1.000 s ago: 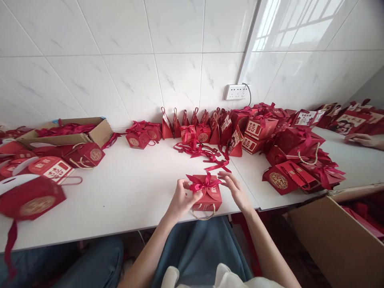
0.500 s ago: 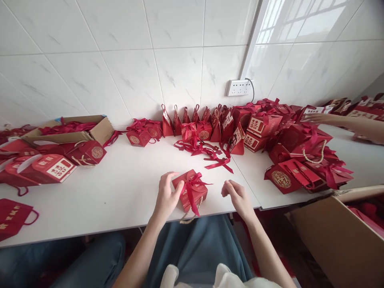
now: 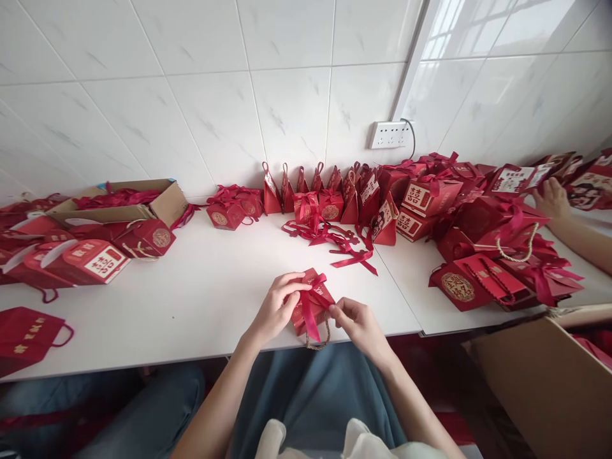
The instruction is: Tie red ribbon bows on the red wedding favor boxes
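A small red gift box sits near the table's front edge, tied with a red ribbon bow. A twisted cord handle hangs from its near side. My left hand grips the box from the left, its fingertips on top beside the bow and its thumb against the side. On the right, my right hand pinches a ribbon tail between thumb and forefinger. Behind the box lie loose red ribbons in a tangle.
Upright red boxes line the wall. More red boxes are piled at the right, others at the left. A ribbon-filled cardboard box stands back left; a larger carton is front right. Another person's hand touches boxes far right.
My right hand has come in from the right and taken hold of a ribbon tail. My left fingers have moved onto the box top. The box has turned slightly. The other person's hand has shifted.
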Motion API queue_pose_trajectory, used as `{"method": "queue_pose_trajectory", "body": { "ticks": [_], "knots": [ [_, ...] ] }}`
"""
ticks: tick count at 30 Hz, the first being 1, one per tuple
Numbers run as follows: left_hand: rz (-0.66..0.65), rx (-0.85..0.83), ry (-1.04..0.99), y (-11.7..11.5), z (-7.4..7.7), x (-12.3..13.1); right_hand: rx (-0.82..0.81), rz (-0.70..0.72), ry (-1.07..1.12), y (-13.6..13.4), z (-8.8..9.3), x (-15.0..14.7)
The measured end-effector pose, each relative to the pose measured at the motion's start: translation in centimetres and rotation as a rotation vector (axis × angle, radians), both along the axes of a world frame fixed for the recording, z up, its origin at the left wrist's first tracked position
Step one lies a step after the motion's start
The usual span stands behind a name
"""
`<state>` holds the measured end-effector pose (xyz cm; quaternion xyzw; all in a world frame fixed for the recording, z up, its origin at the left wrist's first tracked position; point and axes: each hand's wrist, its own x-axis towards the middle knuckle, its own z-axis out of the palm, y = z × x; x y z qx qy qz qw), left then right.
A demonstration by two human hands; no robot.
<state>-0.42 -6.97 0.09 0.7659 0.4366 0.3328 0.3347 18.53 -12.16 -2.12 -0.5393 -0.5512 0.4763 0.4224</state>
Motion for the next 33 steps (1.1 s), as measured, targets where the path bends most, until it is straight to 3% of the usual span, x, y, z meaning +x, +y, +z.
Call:
{"method": "queue_pose_trajectory", "body": {
  "ticks": [7,12,15,19,21,25,28,33],
  "knots": [
    [-0.023,-0.041,0.006,0.8,0.3,0.6,-0.030,0.104,0.097,-1.6,-1.0,-0.4],
    [-0.064,-0.065,0.018,1.2,0.4,0.5,-0.093,0.270,-0.072,-2.6,-1.3,0.3],
    [-0.065,-0.055,0.021,1.2,0.5,0.6,-0.172,0.386,-0.121,-3.2,-0.7,0.4],
    [-0.043,-0.023,-0.064,0.9,0.1,0.4,-0.250,0.519,0.057,-3.0,1.0,1.7],
    [0.080,-0.006,-0.168,0.5,-0.4,0.1,-0.227,0.455,0.121,-2.0,1.8,2.8],
    [0.430,-0.048,-0.235,-0.7,-1.3,-0.7,-0.019,0.004,-0.067,1.4,2.6,3.8],
    [0.406,-0.201,-0.107,-1.8,-1.2,-0.9,0.000,-0.105,-0.211,3.9,2.3,2.7],
    [0.260,-0.281,-0.106,-2.3,-0.4,-0.8,0.023,-0.005,-0.125,5.4,1.1,0.3]
  ]
}}
